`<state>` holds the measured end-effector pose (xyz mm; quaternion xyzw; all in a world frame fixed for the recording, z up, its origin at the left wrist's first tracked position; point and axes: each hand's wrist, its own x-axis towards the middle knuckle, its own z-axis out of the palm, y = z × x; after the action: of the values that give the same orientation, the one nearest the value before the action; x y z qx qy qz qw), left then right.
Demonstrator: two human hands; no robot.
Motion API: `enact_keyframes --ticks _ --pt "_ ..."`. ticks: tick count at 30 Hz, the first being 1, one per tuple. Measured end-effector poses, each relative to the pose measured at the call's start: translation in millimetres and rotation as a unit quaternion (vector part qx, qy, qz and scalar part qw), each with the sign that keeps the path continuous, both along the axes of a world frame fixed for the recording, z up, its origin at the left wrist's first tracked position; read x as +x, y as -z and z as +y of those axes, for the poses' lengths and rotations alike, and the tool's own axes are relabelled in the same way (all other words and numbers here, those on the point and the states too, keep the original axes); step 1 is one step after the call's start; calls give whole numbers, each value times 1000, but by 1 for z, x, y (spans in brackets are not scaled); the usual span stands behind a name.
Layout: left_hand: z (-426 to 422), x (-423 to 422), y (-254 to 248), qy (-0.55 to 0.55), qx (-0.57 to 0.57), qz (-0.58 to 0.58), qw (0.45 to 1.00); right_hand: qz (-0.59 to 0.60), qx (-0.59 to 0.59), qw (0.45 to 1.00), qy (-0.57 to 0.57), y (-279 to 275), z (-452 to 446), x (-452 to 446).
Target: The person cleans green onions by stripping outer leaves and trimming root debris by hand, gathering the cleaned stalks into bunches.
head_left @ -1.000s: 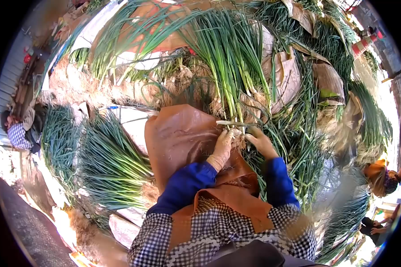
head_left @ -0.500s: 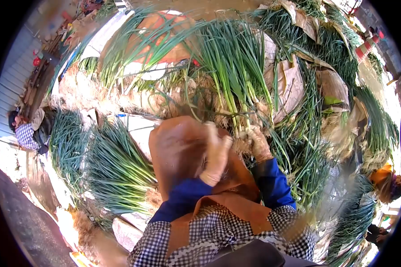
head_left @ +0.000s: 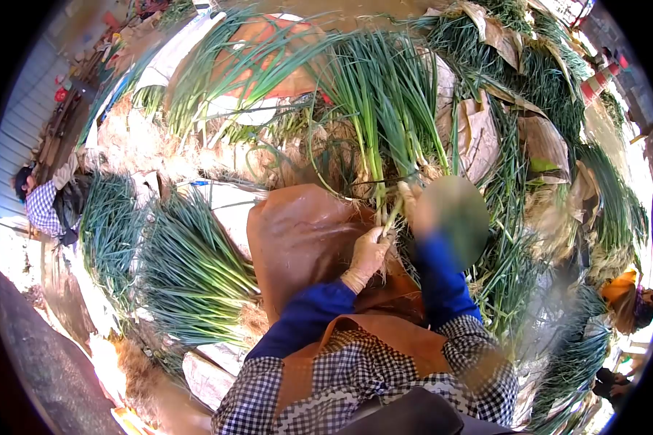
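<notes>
My left hand is closed around the pale lower stems of some green onions, near their roots. Their long leaves stretch away to the upper middle of the view. Just right of it, my right hand is bent beside the same stems, blurred and partly covered by a dark round smudge, so its grip is hidden. A thin green strand loops to the left of the stems. The brown apron lies under and beside my left hand.
A fanned pile of green onions lies at the left, with rows of rooted onions beyond. More heaps and brown sacking are at the right. A person is at the far left, another person at the far right.
My left hand has gone from the stem bases to the apron side and back onto the stems. My right hand has moved up along them. The green strand now loops further left.
</notes>
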<state>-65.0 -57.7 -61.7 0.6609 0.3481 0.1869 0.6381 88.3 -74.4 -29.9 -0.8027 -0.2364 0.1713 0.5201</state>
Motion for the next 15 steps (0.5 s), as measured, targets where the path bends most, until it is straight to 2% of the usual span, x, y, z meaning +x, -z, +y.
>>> enact_keyframes --ticks 1,2,3,4,5,6,7,8,9,10,12,13,15 --pt "-1 -2 -3 8 56 -15 998 22 20 1000 9 -36 -21 -11" --pt "-3 -3 -4 15 110 -31 993 75 90 993 36 -2 -38 5" --pt "-3 -4 -2 15 102 -32 994 112 136 978 114 -3 -57 8" --pt "1 -2 0 13 -80 -78 994 86 183 968 149 4 -83 23" --pt "4 -2 2 10 -259 -119 958 89 178 956 216 3 -112 41" --pt "7 -4 -5 10 -317 -149 937 69 182 948 253 -7 -140 53" --pt "8 -4 0 14 -320 -148 936 49 187 937 290 -20 -171 66" --pt "9 -2 10 18 -308 -155 938 70 158 951 256 0 -224 98" --pt "8 1 14 21 -297 -164 940 -106 -257 952 131 34 -265 124" --pt "7 1 15 28 -334 -183 924 -336 -571 749 3 66 -305 150" --pt "10 -2 -1 64 -355 -196 912 -168 -640 742 -107 29 -287 97" --pt "9 -6 -6 96 -373 -198 901 -155 -584 789 -109 18 -263 78" --pt "9 -5 8 120 -351 -205 906 -99 -333 933 -94 -4 -189 38"
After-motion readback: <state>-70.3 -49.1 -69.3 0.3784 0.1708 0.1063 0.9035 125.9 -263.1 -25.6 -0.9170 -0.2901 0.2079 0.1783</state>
